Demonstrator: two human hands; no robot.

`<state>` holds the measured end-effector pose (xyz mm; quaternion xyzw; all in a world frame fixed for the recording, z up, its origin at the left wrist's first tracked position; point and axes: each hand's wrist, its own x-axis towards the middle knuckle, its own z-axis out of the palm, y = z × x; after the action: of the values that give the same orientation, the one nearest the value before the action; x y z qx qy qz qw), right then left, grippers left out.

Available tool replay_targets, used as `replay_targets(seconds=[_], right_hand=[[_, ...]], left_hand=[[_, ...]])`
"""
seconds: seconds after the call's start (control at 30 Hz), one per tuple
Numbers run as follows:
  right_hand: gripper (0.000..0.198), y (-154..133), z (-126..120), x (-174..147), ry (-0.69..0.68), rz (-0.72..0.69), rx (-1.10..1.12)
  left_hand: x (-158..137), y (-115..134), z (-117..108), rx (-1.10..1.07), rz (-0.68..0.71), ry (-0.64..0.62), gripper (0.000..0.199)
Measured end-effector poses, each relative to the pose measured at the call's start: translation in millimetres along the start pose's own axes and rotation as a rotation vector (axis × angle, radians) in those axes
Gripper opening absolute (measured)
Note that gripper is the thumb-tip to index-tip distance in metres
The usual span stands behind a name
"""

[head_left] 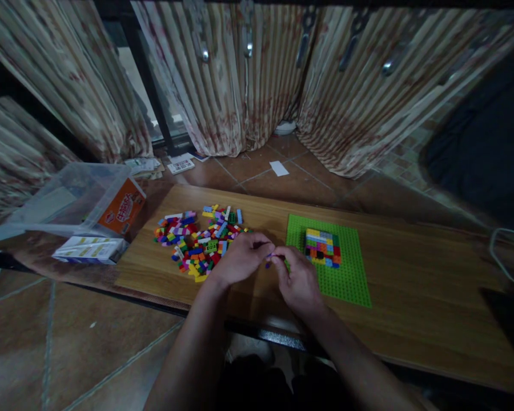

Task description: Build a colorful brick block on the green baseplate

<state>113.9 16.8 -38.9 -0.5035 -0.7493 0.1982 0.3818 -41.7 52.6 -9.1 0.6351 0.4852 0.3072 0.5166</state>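
My left hand [242, 260] and my right hand [298, 279] meet above the wooden board, fingertips pinched together around a small purple toy brick [269, 256]. Most of that brick is covered by the fingers. Just below the fingertips another bit of purple [268, 265] shows, too small to tell whether it is joined on. Left of my left hand lies a loose heap of coloured toy bricks [205, 235]. Beyond my right hand a green baseplate [346, 285] carries a low block of multicoloured bricks [323, 247].
A clear plastic box [81, 177] with an orange label stands past the board's left end, behind a white carton [91, 249]. The wooden board [420, 285] stretches to the right, where a white cable [499, 262] curves. Striped curtains [240, 85] hang behind.
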Motion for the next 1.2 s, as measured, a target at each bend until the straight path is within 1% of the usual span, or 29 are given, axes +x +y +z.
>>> replay_targets(seconds=[0.07, 0.1, 0.2, 0.27, 0.33, 0.53, 0.67, 0.77, 0.83, 0.9, 1.0, 1.1, 1.17, 1.2], right_hand=[[0.014, 4, -2, 1, -0.018, 0.039, 0.006], [0.013, 6, -2, 2, -0.03, 0.064, -0.012], [0.012, 15, -1, 3, -0.096, 0.136, -0.132], [0.013, 18, 1, 3, -0.15, 0.153, -0.199], [0.014, 18, 3, 3, -0.174, 0.139, -0.215], [0.018, 8, 6, -2, -0.153, 0.069, -0.169], [0.012, 11, 16, -5, -0.188, 0.015, -0.222], [0.017, 12, 23, -4, -0.18, -0.001, -0.243], [0.017, 9, 21, -3, -0.162, 0.002, -0.217], [0.015, 5, 13, -1, -0.141, 0.016, -0.171], [0.015, 8, -15, 2, -0.065, 0.054, -0.088], [0.013, 27, -53, 2, 0.074, 0.141, -0.049], [0.011, 47, -75, 1, 0.174, 0.244, -0.081], [0.01, 56, -84, 0, 0.201, 0.285, -0.1]], left_hand=[[1, -3, -4, -0.013, -0.015, 0.007, 0.027], [1, -4, -7, 0.005, -0.022, 0.038, 0.028], [2, -9, -16, 0.172, -0.043, 0.192, 0.028], [1, -11, -21, 0.301, -0.049, 0.249, 0.027], [0, -12, -24, 0.375, -0.048, 0.247, 0.026], [-3, -11, -24, 0.508, -0.058, 0.219, 0.021], [-3, -10, -23, 0.529, -0.051, 0.218, 0.023], [-2, -10, -23, 0.537, -0.035, 0.21, 0.023], [0, -9, -23, 0.542, -0.022, 0.187, 0.022], [1, -7, -22, 0.537, 0.001, 0.142, 0.022], [2, -3, -19, 0.521, 0.036, 0.071, 0.021], [2, -3, -12, 0.537, 0.055, 0.013, 0.021], [2, -4, -6, 0.571, 0.068, -0.008, 0.02], [2, -5, -3, 0.594, 0.076, -0.018, 0.019]])
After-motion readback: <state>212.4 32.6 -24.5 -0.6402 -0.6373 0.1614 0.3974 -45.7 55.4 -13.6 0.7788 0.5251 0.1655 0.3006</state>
